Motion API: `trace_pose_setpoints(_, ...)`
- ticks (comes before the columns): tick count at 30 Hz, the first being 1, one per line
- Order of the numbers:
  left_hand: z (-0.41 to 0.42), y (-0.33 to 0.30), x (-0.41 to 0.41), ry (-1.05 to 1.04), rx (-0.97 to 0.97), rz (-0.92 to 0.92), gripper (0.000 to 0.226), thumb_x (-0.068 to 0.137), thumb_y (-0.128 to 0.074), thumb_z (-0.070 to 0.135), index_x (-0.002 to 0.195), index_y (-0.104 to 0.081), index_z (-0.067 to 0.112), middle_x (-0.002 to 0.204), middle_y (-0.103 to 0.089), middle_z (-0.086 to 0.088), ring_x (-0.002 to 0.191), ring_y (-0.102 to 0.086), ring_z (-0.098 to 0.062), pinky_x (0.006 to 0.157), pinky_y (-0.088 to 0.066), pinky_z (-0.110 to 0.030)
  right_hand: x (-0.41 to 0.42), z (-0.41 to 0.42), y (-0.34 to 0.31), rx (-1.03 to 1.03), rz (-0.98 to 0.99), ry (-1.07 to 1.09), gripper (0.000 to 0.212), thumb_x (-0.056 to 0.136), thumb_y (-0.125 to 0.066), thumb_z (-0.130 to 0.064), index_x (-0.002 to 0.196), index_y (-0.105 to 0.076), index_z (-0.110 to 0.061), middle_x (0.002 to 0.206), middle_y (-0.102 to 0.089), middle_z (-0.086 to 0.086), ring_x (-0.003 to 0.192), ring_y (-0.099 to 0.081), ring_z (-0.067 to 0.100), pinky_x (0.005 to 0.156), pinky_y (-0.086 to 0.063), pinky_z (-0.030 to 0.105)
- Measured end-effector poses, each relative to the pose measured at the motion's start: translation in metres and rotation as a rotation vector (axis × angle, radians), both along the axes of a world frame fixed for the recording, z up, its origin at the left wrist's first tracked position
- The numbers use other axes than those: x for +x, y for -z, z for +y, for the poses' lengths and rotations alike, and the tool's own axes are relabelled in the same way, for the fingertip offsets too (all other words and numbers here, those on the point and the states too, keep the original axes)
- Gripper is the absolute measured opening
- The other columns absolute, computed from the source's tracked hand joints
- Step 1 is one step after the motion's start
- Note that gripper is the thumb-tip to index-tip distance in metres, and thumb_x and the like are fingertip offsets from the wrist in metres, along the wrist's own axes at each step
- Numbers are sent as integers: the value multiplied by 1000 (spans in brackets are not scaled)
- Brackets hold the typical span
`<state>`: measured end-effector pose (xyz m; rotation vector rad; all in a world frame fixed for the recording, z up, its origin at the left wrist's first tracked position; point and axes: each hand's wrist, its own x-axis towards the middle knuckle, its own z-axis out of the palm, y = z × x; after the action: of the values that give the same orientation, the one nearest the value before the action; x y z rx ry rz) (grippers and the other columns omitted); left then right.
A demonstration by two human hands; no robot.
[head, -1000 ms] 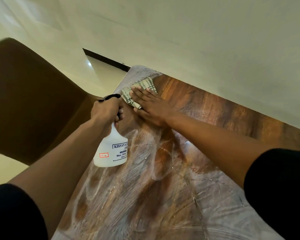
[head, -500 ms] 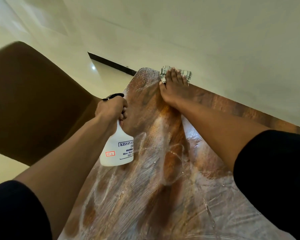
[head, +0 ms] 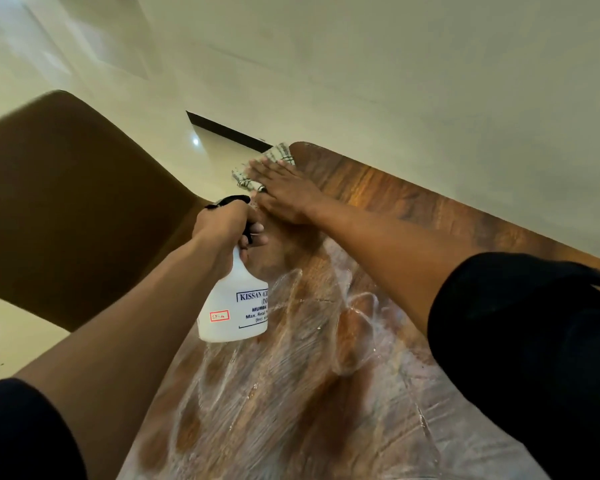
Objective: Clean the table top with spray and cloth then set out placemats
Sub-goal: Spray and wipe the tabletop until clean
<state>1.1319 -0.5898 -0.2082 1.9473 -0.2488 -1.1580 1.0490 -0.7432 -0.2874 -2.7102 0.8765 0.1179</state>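
Rising just beyond the right hand (head: pixel 284 195), a pale wall (head: pixel 395 81) runs along the far edge of the wood-grain surface (head: pixel 378 209). The surface stretches under both arms, smeared with wet, whitish streaks below and to the right of the left hand (head: pixel 222 233), dry and dark past the right hand's wrist. Left of the left hand stands a brown chair (head: pixel 66 209), its curved back close to the surface's edge. The left hand is curled tight round the neck of a white spray bottle (head: pixel 236 306), which hangs from it just above the surface, printed label facing the camera and black trigger head poking out above the knuckles. Under the right hand lies a checked cloth (head: pixel 245 175), at the surface's far corner and partly over its edge. That hand lies flat, fingers straight and together, pressing the cloth down just beyond the left hand.
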Motion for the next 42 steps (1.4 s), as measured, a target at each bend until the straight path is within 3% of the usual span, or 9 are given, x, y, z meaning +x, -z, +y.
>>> trace_pose_setpoints(6, 10, 3, -7, 28, -23, 19, 17, 96, -61, 5, 85, -61, 18, 74, -69, -9, 57, -70, -17, 43, -34, -21, -18, -61, -6, 12, 37, 388, 67, 111, -18, -50, 167, 2, -17, 174, 9, 7, 161, 6, 27, 128, 3, 44)
trace_pose_setpoints(9, 10, 1, -11, 48, -34, 20, 22, 97, -61, 6, 80, -59, 20, 70, -69, -9, 70, -72, -22, 44, -35, -23, -27, -68, -1, 15, 55, 526, 69, 110, -14, -51, 166, 4, -16, 174, 10, 8, 161, 7, 27, 130, 3, 43)
trace_pose_setpoints(13, 17, -4, -5, 27, -50, 33, 22, 96, -62, 6, 79, -60, 20, 65, -69, -8, 77, -73, -25, 47, -35, -24, -15, -46, -2, -27, 58, 493, 69, 110, -15, -52, 166, 4, -17, 174, 10, 8, 160, 8, 29, 130, 5, 44)
trace_pose_setpoints(20, 23, -14, -5, -8, -27, 38, 11, 94, -64, 5, 84, -65, 7, 68, -69, -8, 64, -72, -20, 38, -33, -20, -28, -16, -1, -46, 16, 74, 66, 110, -18, -52, 167, 2, -24, 174, 8, -2, 160, 10, 16, 130, 4, 41)
trace_pose_setpoints(24, 33, -13, -8, -19, -4, 39, 13, 96, -63, 5, 83, -67, 5, 65, -70, -9, 74, -73, -23, 44, -35, -23, -58, -24, -2, -38, 23, 315, 66, 111, -17, -50, 167, 2, -19, 174, 7, 2, 161, 7, 20, 130, 3, 41)
trace_pose_setpoints(28, 48, -7, -7, 4, 6, 52, 13, 95, -64, 7, 83, -68, 2, 68, -72, -11, 53, -68, -16, 45, -37, -23, -72, -24, 0, 3, 50, 590, 68, 112, -17, -47, 166, 6, -14, 174, 12, 8, 160, 11, 25, 130, 6, 42)
trace_pose_setpoints(30, 57, -2, -5, -2, 7, 47, 10, 93, -65, 8, 87, -70, 2, 66, -73, -11, 56, -67, -17, 46, -38, -24, -62, -15, -6, 34, 49, 616, 68, 112, -18, -47, 166, 5, -13, 174, 11, 10, 160, 11, 28, 129, 6, 44)
trace_pose_setpoints(35, 82, 9, -9, -73, 27, 55, 16, 93, -66, 9, 79, -69, 2, 64, -74, -13, 50, -60, -15, 44, -36, -24, -22, 50, -7, -3, 18, 236, 66, 111, -25, -46, 167, -4, -17, 175, 3, 7, 161, 3, 26, 128, 3, 42)
trace_pose_setpoints(42, 125, 9, -17, -181, 44, -5, 8, 89, -67, 6, 82, -70, 5, 69, -69, -9, 58, -70, -18, 43, -34, -22, 0, 150, 14, -74, 33, -292, 67, 111, -25, -48, 167, -3, -19, 175, 3, 2, 161, 6, 18, 129, 5, 40)
